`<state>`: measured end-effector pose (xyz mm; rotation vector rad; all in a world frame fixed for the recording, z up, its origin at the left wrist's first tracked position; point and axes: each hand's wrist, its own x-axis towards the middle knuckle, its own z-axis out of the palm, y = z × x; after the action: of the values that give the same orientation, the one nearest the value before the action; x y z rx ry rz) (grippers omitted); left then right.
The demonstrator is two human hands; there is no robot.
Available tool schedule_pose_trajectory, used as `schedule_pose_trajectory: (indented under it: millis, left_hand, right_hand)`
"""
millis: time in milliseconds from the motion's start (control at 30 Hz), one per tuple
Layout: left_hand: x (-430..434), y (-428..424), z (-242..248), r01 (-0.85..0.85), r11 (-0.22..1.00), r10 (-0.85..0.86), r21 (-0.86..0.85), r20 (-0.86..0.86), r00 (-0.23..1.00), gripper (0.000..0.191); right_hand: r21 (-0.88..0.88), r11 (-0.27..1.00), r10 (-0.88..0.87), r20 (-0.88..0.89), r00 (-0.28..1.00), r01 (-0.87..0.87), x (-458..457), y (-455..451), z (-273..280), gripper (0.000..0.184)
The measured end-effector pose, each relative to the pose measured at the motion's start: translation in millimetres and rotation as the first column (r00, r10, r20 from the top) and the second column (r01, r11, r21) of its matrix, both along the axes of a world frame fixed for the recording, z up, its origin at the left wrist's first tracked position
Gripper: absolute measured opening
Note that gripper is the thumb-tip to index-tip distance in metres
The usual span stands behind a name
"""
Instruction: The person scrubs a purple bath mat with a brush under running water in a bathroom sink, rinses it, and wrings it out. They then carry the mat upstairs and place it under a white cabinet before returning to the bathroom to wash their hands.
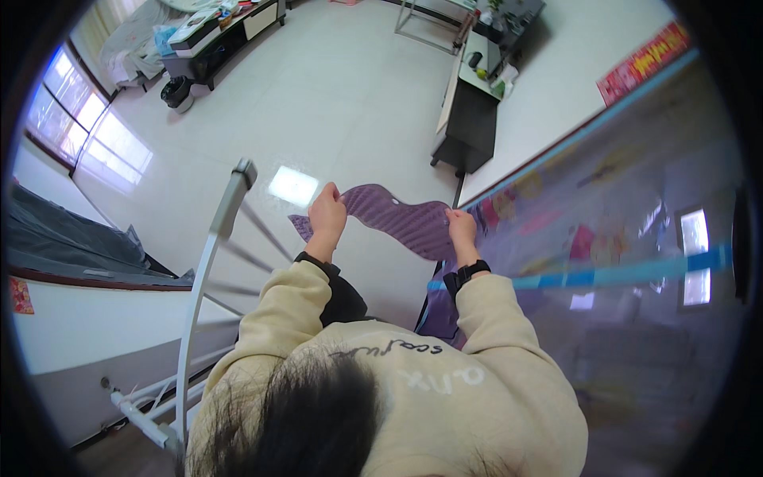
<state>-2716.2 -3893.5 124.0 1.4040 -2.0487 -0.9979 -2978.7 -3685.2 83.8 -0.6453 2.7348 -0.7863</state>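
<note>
A thin purple piece of flexible material [393,217] with slanting ridges and a wavy outline spans the space between my hands. A small pale spot, perhaps a hole, shows near its upper edge. My left hand [328,213] pinches it toward its left side, and a short end pokes out past that hand. At its right end, my right hand [462,228] grips the edge between thumb and fingers. The piece hangs above the pale floor, in front of my body. Dark bands circle both wrists below the cream sleeves.
A white metal rack with rails [202,268] stands close on my left. Along my right hangs a glossy purple printed plastic sheet [596,238] edged in blue. Farther ahead are a dark cabinet [471,125], a low table [220,56] and a lined bin [179,98].
</note>
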Motion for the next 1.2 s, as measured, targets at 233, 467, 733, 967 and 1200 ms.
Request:
schedule_pose_trajectory:
  millis: [233, 467, 733, 967, 1200]
  left_hand:
    - [-156, -158, -35, -0.03, 0.998, 0.02, 0.049, 0.205, 0.979, 0.011]
    - [-305, -315, -55, -0.099, 0.988, 0.074, 0.114, 0.207, 0.976, 0.013]
    - [-475, -482, -62, -0.076, 0.987, 0.107, -0.14, 0.229, 0.968, 0.015]
    - [-607, -633, -40, 0.03, 0.98, 0.003, -0.198, 0.164, 0.986, 0.011]
    - [-733, -790, -60, 0.167, 0.957, -0.076, -0.239, 0.348, 0.934, 0.021]
  right_hand:
    - [-0.037, 0.998, 0.052, -0.01, 0.999, -0.052, -140, -131, -28, 0.038]
    - [-0.095, 0.995, 0.02, 0.045, 0.999, -0.015, -260, -266, -24, 0.033]
    - [-0.083, 0.996, -0.037, 0.086, 0.996, 0.045, -423, -418, -24, 0.034]
    - [-0.095, 0.994, 0.076, 0.261, 0.962, -0.053, -585, -565, -47, 0.035]
    - [-0.067, 0.988, 0.153, 0.308, 0.939, -0.139, -727, -705, -86, 0.035]
